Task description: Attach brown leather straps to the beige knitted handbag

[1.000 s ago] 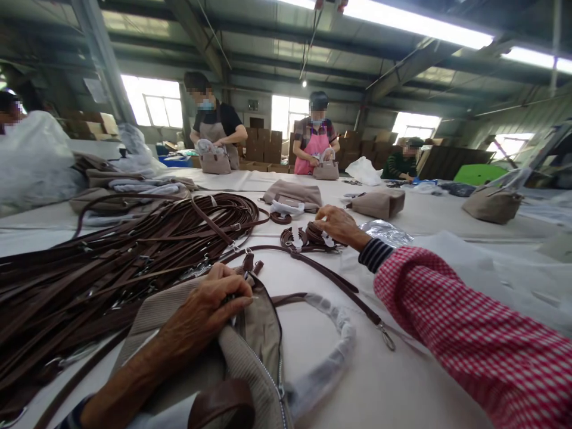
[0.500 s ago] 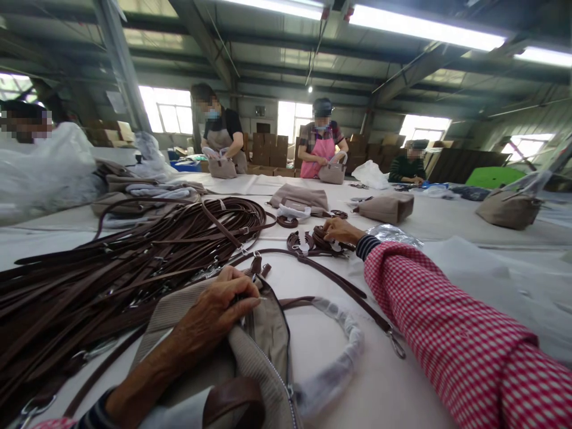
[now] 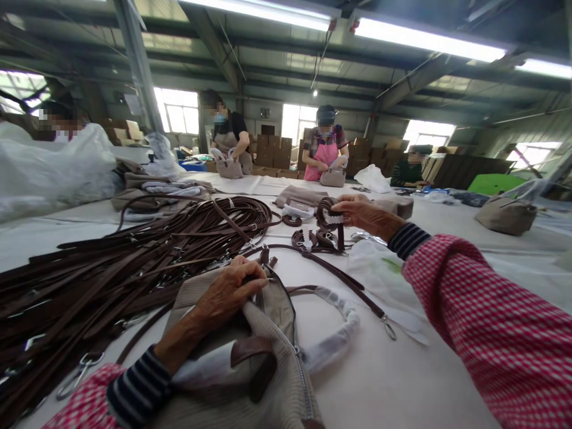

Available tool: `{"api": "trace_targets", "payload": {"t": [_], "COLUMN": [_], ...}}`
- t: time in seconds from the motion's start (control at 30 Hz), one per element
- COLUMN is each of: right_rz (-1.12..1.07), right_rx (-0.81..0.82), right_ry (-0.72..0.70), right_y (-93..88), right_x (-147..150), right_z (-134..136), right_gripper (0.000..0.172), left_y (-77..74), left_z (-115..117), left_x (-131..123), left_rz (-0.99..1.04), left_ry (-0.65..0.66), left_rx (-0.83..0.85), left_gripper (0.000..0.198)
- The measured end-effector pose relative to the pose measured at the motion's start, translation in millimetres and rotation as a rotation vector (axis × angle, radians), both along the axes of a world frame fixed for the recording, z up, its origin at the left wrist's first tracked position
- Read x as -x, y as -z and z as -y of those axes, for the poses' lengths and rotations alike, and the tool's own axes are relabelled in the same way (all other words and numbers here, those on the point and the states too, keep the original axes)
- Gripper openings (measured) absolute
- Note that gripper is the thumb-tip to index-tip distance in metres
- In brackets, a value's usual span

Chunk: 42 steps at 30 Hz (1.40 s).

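My left hand [image 3: 235, 289] is closed on the open zipped edge of a taupe corduroy handbag [image 3: 277, 363] in front of me. A handle of the bag wrapped in white film [image 3: 335, 339] lies out to its right. Raised a little above the table, my right hand [image 3: 360, 213] pinches a coiled brown strap [image 3: 328, 215] with a white band round it; its loose end hangs down. Below it, more coiled straps [image 3: 308, 239] lie on the table. A single long strap with a metal clip [image 3: 348, 280] stretches between the bag and my right sleeve.
A large heap of brown straps [image 3: 179, 250] spreads over the left. Taupe bags [image 3: 299, 195] lie further back, with another at the right [image 3: 507, 208]. Clear plastic [image 3: 53, 173] is piled at far left. Several co-workers stand or sit across the table, two handling bags.
My right hand has lifted a coiled strap up off the table from among the other coils. My left hand stays on the bag's edge. The view has shifted slightly.
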State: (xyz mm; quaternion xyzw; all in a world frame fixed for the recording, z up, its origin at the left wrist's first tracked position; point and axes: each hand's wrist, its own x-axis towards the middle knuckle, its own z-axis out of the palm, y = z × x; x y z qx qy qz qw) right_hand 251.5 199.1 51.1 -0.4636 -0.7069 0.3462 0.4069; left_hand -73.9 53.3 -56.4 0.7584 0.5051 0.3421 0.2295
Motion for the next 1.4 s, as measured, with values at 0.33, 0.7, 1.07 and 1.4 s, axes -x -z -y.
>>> {"api": "trace_targets", "payload": {"t": [0.33, 0.7, 1.07, 1.4], "right_rz": [0.068, 0.813, 0.333, -0.057], "right_rx": [0.375, -0.618, -0.209, 0.090], "right_ry": [-0.080, -0.645, -0.349, -0.274], "right_y": [90.7, 80.0, 88.4, 94.3], "right_x": [17, 43, 62, 89], "right_z": [91, 135, 75, 74], "right_gripper": [0.038, 0.007, 0.013, 0.037], "left_y": [0.0, 1.4, -0.5, -0.4], "left_z": [-2, -2, -1, -1], "left_x": [1, 0, -1, -1], "left_rz": [-0.008, -0.030, 0.013, 0.009], "left_ry": [0.015, 0.012, 0.019, 0.034], "left_rx": [-0.077, -0.086, -0.004, 0.040], "left_gripper": [0.027, 0.024, 0.022, 0.017]}}
